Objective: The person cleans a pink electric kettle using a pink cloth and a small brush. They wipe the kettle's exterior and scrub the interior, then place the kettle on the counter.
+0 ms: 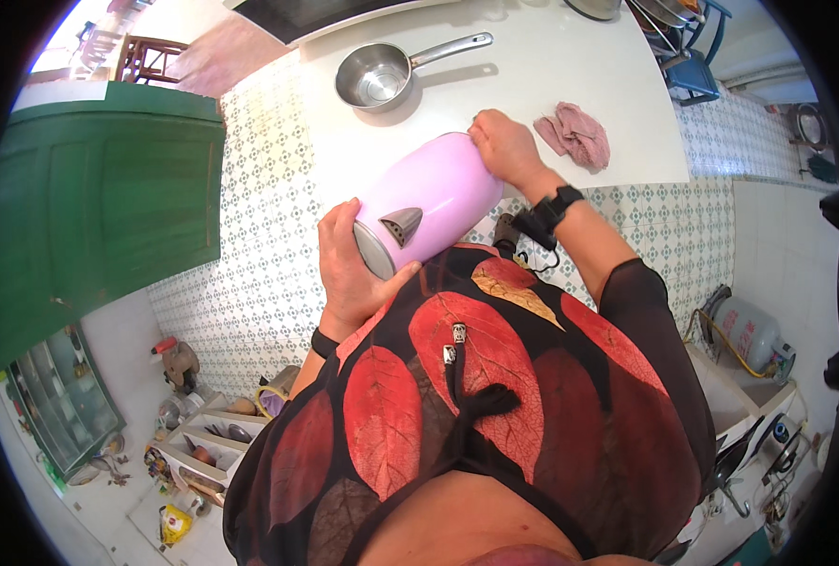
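Note:
A pink kettle (434, 191) with a short metal spout (404, 226) lies tilted on its side between my hands, over the front edge of the white table. My left hand (349, 262) grips its silver-rimmed top end, fingers and thumb spread around the rim. At the opposite, upper right end, my right hand (506, 145) is curled against the kettle's base edge. The kettle's handle is out of sight. Beyond it stands a steel saucepan (375, 79), its long handle pointing right. A crumpled pink cloth (576, 134) lies right of my right hand.
The white table (455, 102) ends just beyond my body. A green cabinet (108, 212) stands to the left, and a blue chair (695, 78) at the far right. Behind me are a gas cylinder (748, 329) and drawers (207, 449) holding utensils.

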The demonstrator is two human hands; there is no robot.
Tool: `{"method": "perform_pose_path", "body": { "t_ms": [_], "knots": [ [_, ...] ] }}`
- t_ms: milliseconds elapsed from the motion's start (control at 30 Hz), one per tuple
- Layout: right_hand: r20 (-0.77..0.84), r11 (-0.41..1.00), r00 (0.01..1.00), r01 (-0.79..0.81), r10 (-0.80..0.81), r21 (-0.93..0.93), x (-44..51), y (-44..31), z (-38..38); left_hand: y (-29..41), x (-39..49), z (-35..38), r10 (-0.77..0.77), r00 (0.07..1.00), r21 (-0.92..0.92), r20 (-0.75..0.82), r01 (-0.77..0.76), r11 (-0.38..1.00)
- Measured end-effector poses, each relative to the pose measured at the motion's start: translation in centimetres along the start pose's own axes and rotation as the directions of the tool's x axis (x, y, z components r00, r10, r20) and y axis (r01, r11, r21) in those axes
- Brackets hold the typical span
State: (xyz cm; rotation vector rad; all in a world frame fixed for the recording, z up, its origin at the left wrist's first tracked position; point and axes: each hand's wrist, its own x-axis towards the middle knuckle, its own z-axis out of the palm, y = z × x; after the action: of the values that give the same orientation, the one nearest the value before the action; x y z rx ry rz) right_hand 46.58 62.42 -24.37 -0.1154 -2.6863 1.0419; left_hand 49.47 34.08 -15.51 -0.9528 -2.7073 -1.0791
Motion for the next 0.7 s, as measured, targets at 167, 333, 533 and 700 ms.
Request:
{"method": "perform_pose_path", "body": {
  "t_ms": [167,333,533,700],
  "knots": [
    [-0.026,0.967,0.975,0.221,-0.22,0.13,-0.5,-0.2,0.3,0.1,0.0,0.0,-0.057,0.998,0.005,-0.027,0.057,0.998],
    [-0.061,0.984,0.984,0.17,-0.167,0.047,-0.3,-3.1,-0.7,-0.3,0.0,0.2,-0.088,0.996,0.028,0.009,0.088,0.996],
    [-0.127,0.907,0.899,0.421,-0.418,-0.005,-0.4,-5.1,-0.5,-0.9,0.0,1.2,-0.266,0.962,-0.156,-0.063,0.254,0.954],
    [-0.123,0.948,0.942,0.318,-0.312,0.032,-0.4,-3.7,0.4,-1.0,-0.1,0.9,-0.193,0.98,0.031,-0.051,0.195,0.98]
  ]
}}
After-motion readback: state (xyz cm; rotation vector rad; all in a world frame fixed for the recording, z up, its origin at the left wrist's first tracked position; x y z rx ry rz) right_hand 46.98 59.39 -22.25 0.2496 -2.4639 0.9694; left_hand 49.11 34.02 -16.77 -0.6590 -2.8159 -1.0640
